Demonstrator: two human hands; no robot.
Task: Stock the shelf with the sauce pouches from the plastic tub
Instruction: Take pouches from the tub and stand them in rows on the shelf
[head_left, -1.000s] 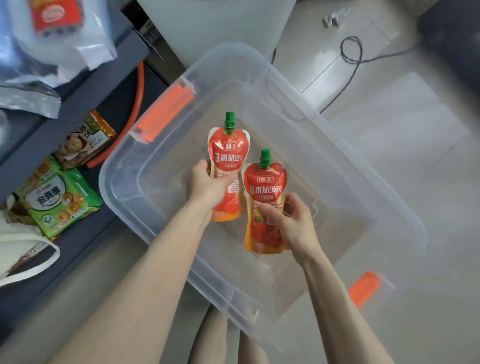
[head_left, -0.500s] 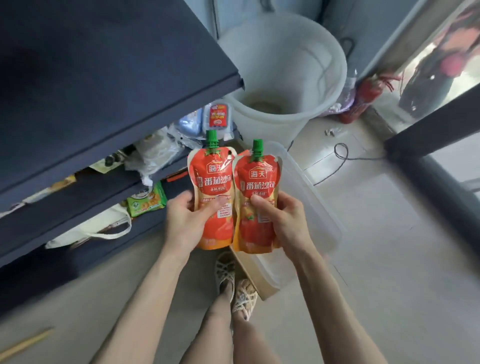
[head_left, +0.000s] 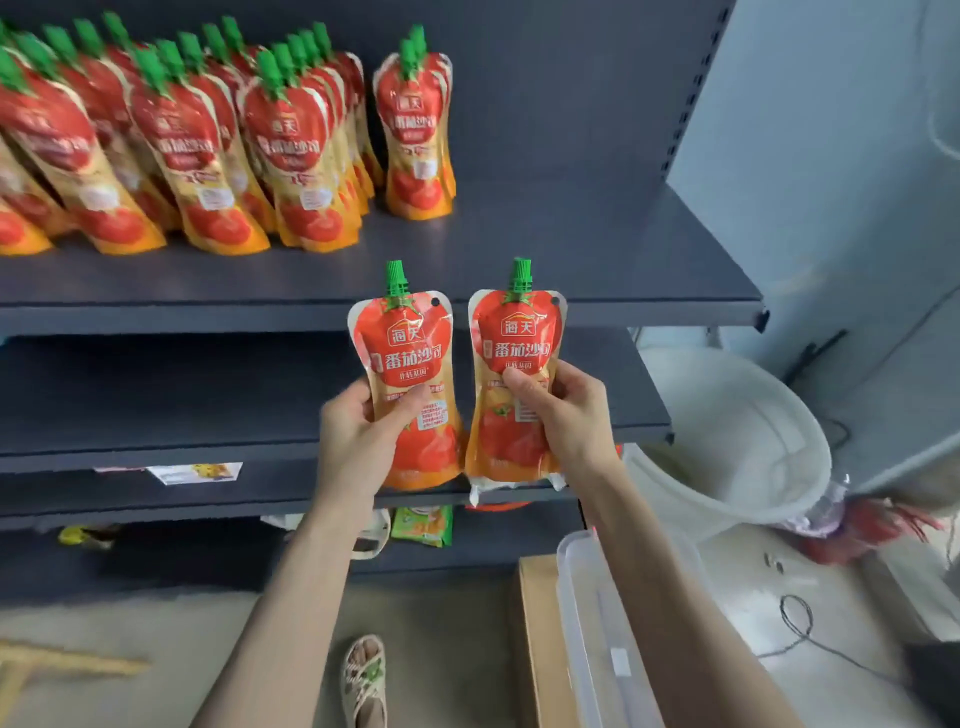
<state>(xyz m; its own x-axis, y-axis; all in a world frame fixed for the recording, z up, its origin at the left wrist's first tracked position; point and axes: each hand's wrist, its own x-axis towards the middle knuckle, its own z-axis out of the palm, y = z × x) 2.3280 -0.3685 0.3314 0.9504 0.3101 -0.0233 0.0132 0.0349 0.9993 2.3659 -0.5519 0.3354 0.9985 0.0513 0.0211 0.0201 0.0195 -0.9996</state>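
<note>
My left hand grips a red sauce pouch with a green cap, held upright. My right hand grips a second, matching pouch beside it. Both pouches hang in the air just below the front edge of the dark top shelf. On that shelf stand several rows of the same pouches, the rightmost row short, with bare shelf to its right. The clear plastic tub sits on the floor at the lower right, only its rim showing.
Lower dark shelves run below the pouches, with a few snack packets on the lowest. A white bucket stands to the right, and a cardboard box lies beside the tub. A sandalled foot is on the floor.
Both hands have lifted the two pouches out of the tub and up to the height of the top shelf. The view has swung up from the tub to the stocked shelf.
</note>
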